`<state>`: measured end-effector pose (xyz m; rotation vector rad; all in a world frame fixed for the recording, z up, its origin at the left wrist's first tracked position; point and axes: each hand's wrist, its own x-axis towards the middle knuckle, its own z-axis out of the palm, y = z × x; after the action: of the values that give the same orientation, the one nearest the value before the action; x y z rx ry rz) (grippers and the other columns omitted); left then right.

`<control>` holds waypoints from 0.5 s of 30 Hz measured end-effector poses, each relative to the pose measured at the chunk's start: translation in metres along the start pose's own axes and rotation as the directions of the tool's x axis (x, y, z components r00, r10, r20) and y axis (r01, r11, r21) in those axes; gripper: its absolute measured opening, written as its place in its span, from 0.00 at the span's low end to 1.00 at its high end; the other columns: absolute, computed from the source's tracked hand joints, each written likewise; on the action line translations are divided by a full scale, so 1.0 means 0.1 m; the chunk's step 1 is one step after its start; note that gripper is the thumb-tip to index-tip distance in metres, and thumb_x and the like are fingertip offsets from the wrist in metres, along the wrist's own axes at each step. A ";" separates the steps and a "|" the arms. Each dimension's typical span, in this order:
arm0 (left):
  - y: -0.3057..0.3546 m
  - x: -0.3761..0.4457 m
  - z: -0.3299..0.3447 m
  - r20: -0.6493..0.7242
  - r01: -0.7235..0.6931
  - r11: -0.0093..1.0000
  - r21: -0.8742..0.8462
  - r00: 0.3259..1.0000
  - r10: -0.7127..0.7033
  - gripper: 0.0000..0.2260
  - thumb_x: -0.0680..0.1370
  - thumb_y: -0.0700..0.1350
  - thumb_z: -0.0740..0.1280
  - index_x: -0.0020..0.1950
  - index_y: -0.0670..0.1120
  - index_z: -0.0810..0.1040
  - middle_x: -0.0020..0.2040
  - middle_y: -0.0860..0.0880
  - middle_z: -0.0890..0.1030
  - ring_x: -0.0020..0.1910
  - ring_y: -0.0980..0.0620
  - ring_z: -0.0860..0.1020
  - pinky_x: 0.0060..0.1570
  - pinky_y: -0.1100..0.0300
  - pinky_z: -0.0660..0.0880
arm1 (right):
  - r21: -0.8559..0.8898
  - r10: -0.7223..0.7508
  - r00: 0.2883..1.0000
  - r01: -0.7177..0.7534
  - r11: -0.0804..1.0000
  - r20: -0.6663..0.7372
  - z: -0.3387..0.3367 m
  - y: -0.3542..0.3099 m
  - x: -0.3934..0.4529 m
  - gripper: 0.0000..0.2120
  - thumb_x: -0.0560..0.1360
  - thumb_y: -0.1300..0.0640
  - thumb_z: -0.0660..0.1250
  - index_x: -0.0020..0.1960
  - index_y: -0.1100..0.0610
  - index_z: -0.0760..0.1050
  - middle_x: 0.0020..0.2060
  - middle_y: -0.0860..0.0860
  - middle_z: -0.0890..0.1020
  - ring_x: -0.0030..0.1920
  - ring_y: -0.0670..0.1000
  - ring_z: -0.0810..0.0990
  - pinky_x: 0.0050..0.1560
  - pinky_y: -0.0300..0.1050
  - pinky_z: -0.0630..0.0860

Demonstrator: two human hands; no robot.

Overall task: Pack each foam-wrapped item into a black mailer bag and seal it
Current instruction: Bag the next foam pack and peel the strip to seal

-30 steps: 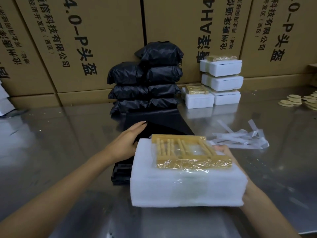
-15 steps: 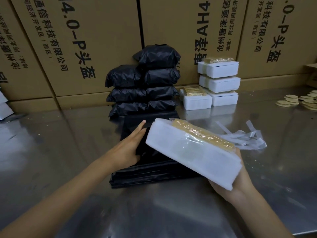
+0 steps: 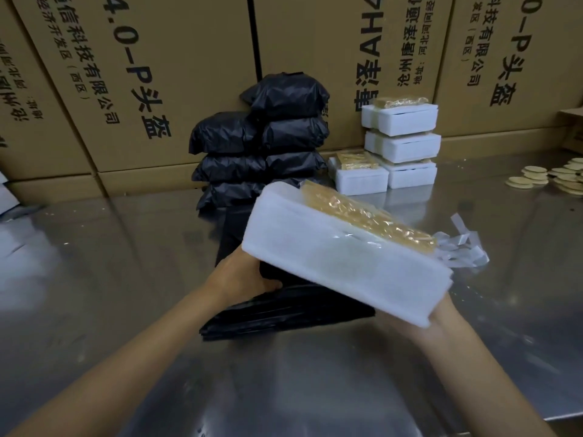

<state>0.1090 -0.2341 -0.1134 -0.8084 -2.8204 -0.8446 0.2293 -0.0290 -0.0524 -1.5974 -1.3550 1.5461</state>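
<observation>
Head view: my right hand [image 3: 441,323] cradles the foam-wrapped item [image 3: 340,263] from beneath its near end, tilted above the stack of flat black mailer bags [image 3: 284,313] on the steel table [image 3: 94,279]. My left hand [image 3: 243,279] grips the top bag's edge. The foam block looks light and soft, its film-wrapped wooden insert [image 3: 369,222] possibly slippery; supporting it underneath seems safest.

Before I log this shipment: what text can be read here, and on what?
"4.0-P头盔" on the left cardboard box.
"AH4" on the middle box.
"-P头盔" on the right box.
Each box's smaller Chinese lines: too blurred to quote reliably.
Foam-wrapped item and black mailer bags: no text.
</observation>
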 end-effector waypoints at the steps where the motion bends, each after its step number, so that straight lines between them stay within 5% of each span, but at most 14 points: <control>1: 0.02 -0.02 -0.01 0.047 -0.003 0.999 0.033 0.999 0.001 0.29 0.67 0.53 0.77 0.64 0.59 0.69 0.64 0.54 0.75 0.56 0.54 0.75 0.53 0.56 0.78 | 0.071 0.016 1.000 -0.016 0.997 0.005 -0.05 -0.01 -0.01 0.18 0.71 0.70 0.35 0.31 0.55 0.56 0.22 0.52 0.62 0.26 0.53 0.64 0.41 0.46 0.65; 3: 0.05 -0.04 -0.03 0.094 -0.013 1.000 0.020 0.996 0.011 0.43 0.64 0.52 0.80 0.70 0.66 0.58 0.71 0.60 0.65 0.65 0.58 0.68 0.61 0.55 0.74 | 0.273 0.030 0.906 -0.158 0.949 0.421 -0.14 0.04 0.03 0.21 0.80 0.66 0.41 0.35 0.56 0.66 0.20 0.51 0.74 0.22 0.52 0.75 0.35 0.41 0.73; 4: 0.06 -0.05 -0.05 0.113 -0.014 1.000 0.007 0.993 0.013 0.46 0.63 0.51 0.80 0.72 0.67 0.55 0.73 0.61 0.62 0.68 0.59 0.65 0.64 0.55 0.71 | 0.326 0.022 0.755 -0.309 0.893 0.656 -0.18 0.04 0.09 0.19 0.84 0.59 0.49 0.39 0.56 0.72 0.23 0.50 0.80 0.24 0.50 0.80 0.33 0.40 0.78; 5: 0.07 -0.05 -0.07 0.123 -0.024 1.000 -0.014 0.992 0.025 0.47 0.64 0.50 0.80 0.74 0.65 0.55 0.73 0.62 0.61 0.70 0.60 0.63 0.65 0.57 0.70 | 0.330 0.006 0.641 -0.403 0.854 0.767 -0.28 0.10 0.22 0.17 0.83 0.54 0.56 0.41 0.57 0.78 0.28 0.50 0.84 0.27 0.50 0.83 0.31 0.40 0.80; 6: 0.10 -0.05 -0.09 0.115 -0.038 0.999 -0.029 0.992 0.041 0.44 0.66 0.47 0.80 0.74 0.63 0.58 0.73 0.61 0.62 0.71 0.59 0.63 0.65 0.58 0.69 | 0.326 0.007 0.600 -0.445 0.834 0.800 -0.34 0.13 0.35 0.15 0.81 0.51 0.63 0.41 0.57 0.81 0.32 0.51 0.85 0.29 0.52 0.84 0.31 0.42 0.81; 8: 0.15 -0.03 -0.12 0.028 -0.046 0.978 -0.201 0.998 0.053 0.30 0.71 0.42 0.75 0.68 0.59 0.68 0.70 0.55 0.70 0.69 0.55 0.70 0.62 0.60 0.72 | 0.228 0.048 0.623 -0.356 0.906 0.781 -0.32 0.19 0.28 0.10 0.79 0.56 0.63 0.41 0.58 0.78 0.32 0.52 0.83 0.28 0.52 0.83 0.31 0.42 0.80; 10: 0.16 -0.02 -0.17 -0.050 -0.036 0.927 -0.374 0.999 0.018 0.17 0.76 0.43 0.71 0.62 0.56 0.76 0.68 0.50 0.76 0.65 0.57 0.76 0.60 0.63 0.74 | 0.174 -0.026 0.815 -0.092 0.980 0.579 -0.35 0.28 0.15 0.15 0.79 0.67 0.56 0.34 0.57 0.66 0.27 0.54 0.73 0.24 0.55 0.76 0.40 0.45 0.73; 12: 0.14 0.00 -0.23 -0.053 -0.040 0.963 -0.267 0.998 0.027 0.22 0.78 0.41 0.71 0.72 0.48 0.74 0.75 0.49 0.69 0.72 0.59 0.69 0.69 0.65 0.66 | -0.039 -0.173 0.929 0.196 0.980 0.326 -0.38 0.26 -0.14 0.20 0.74 0.73 0.54 0.30 0.57 0.53 0.26 0.52 0.59 0.29 0.55 0.66 0.45 0.52 0.63; 15: 0.13 0.04 -0.24 0.018 -0.057 0.994 -0.091 0.998 0.059 0.34 0.77 0.40 0.72 0.79 0.44 0.60 0.78 0.55 0.59 0.77 0.58 0.57 0.71 0.70 0.53 | -0.114 -0.383 0.914 0.398 0.910 0.135 -0.31 0.29 -0.44 0.21 0.69 0.76 0.53 0.28 0.55 0.50 0.24 0.50 0.55 0.31 0.54 0.65 0.44 0.55 0.59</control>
<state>0.1108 -0.2360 -0.0864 -0.9117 -2.7788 -0.9674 0.2740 -0.0707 -0.0541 -1.2281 -1.7541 1.3309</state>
